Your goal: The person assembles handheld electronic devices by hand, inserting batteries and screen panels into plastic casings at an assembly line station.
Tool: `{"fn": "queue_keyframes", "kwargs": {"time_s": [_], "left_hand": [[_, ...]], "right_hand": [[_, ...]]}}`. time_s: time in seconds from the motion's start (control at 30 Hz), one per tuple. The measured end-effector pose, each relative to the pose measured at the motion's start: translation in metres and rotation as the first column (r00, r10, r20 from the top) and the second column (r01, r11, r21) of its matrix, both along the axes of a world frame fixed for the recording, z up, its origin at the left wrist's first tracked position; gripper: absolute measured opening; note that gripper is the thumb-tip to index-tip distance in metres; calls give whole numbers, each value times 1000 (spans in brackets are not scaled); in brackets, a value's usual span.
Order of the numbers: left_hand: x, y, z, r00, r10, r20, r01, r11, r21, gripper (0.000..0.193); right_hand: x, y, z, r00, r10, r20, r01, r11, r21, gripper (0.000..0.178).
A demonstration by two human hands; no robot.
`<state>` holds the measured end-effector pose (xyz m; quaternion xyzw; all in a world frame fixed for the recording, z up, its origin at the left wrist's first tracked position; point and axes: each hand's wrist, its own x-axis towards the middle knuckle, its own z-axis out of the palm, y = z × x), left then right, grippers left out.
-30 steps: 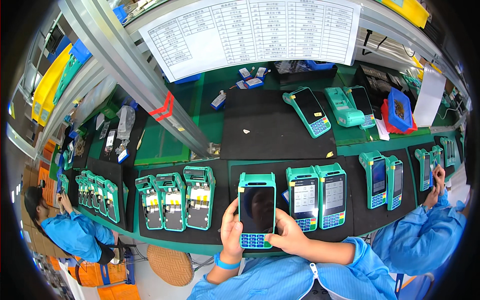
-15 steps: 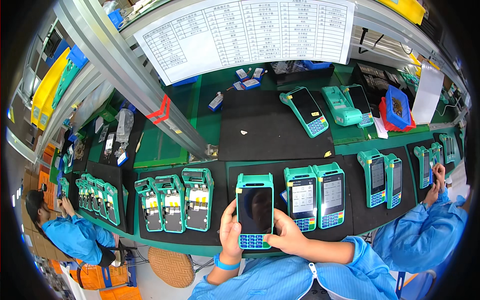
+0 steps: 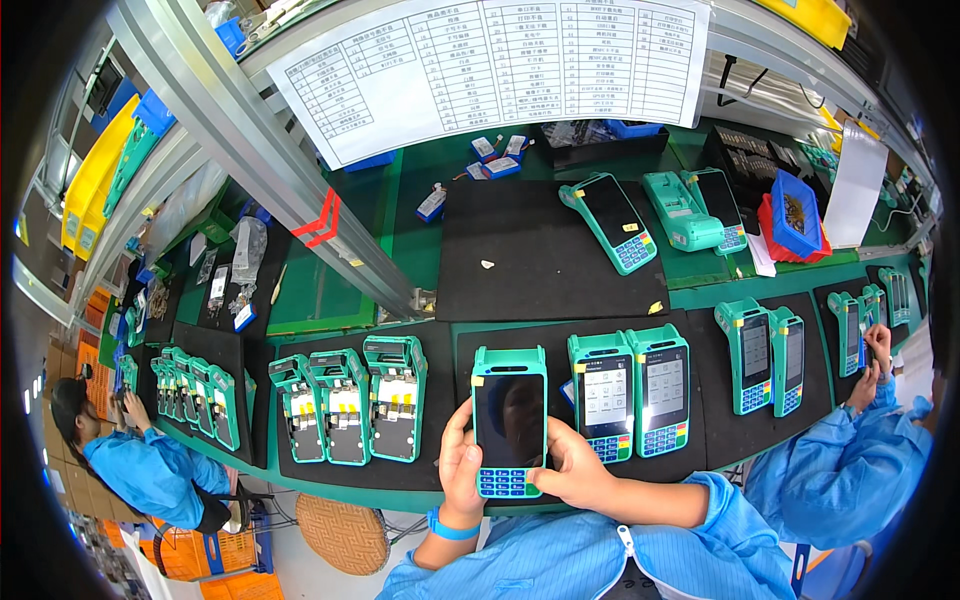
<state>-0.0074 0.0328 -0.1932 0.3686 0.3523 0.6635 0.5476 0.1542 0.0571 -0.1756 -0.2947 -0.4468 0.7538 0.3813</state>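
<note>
I hold a green card payment terminal (image 3: pixel 510 420) upright near the front edge of the bench. Its screen is dark, and a blue keypad sits below it. My left hand (image 3: pixel 460 470) wraps its left side, with a blue band on the wrist. My right hand (image 3: pixel 575 472) grips the lower right corner, the thumb lying on the keypad's lower right keys. Just right of it stand two like terminals, one (image 3: pixel 604 395) and another (image 3: pixel 662 390), both with lit screens showing icons. Three opened terminals (image 3: pixel 397 405) with bare insides lie to the left.
Farther back, a dark-screened terminal (image 3: pixel 615 225) lies on a black mat (image 3: pixel 530 285), near blue battery packs (image 3: pixel 497 160). A metal post (image 3: pixel 290 190) and a printed sheet (image 3: pixel 490 70) rise ahead. Co-workers in blue sit left (image 3: pixel 150 470) and right (image 3: pixel 840 470). A blue bin (image 3: pixel 793 215) stands right.
My hands and the terminal stay in the same place, the screen still dark. The co-worker at the left has shifted their hands slightly.
</note>
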Motion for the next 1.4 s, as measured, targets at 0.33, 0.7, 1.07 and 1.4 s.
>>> {"fn": "queue_keyframes", "kwargs": {"time_s": [0.33,0.7,1.07,1.4], "left_hand": [[0,0,-2,999,-13,46,13,1000,3,66],[1,1,1,999,1,35,-1,1000,1,66],[5,4,3,998,11,55,-11,1000,5,65],[1,4,7,996,-14,90,20,997,-70,64]], "right_hand": [[-1,1,-2,1000,-3,-7,3,1000,2,57],[0,0,1,1000,-3,10,3,1000,-4,54],[-1,0,1,1000,-28,-1,28,1000,2,55],[1,-2,-6,1000,9,-24,-7,998,70,51]]}}
